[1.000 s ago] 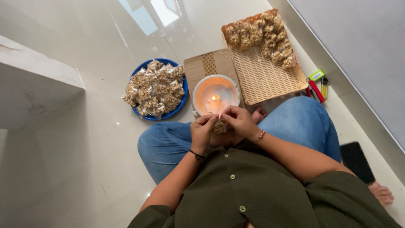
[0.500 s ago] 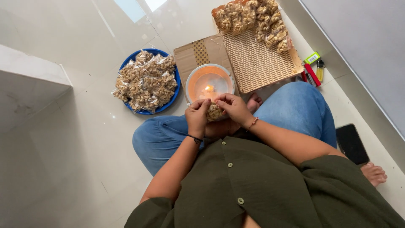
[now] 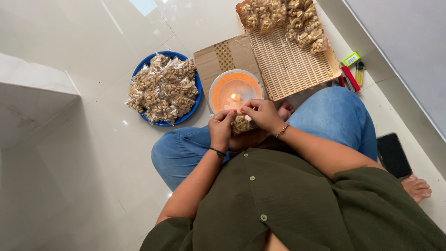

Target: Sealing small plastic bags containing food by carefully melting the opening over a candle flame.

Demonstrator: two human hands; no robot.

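I sit cross-legged on a white tiled floor. My left hand [image 3: 222, 128] and my right hand [image 3: 261, 114] pinch the top of a small clear packet of nuts [image 3: 240, 124] between them, just above my lap. Right in front of the packet stands an orange bowl [image 3: 222, 87] with a lit candle [image 3: 235, 97] in it. The packet's top edge is close to the flame.
A blue plate [image 3: 197, 86] piled with filled packets [image 3: 161, 88] lies front left. A woven tray [image 3: 288, 65] with more packets [image 3: 278, 18] at its far end lies front right, cardboard [image 3: 223, 56] beside it. Lighters and a red tool [image 3: 350, 74] lie by the wall, a phone [image 3: 393, 154] by my right knee. A white step [image 3: 28, 100] stands at left.
Both hands stay together on the packet in front of the candle bowl, shifting only slightly. My head has moved, so the floor items sit differently in view.
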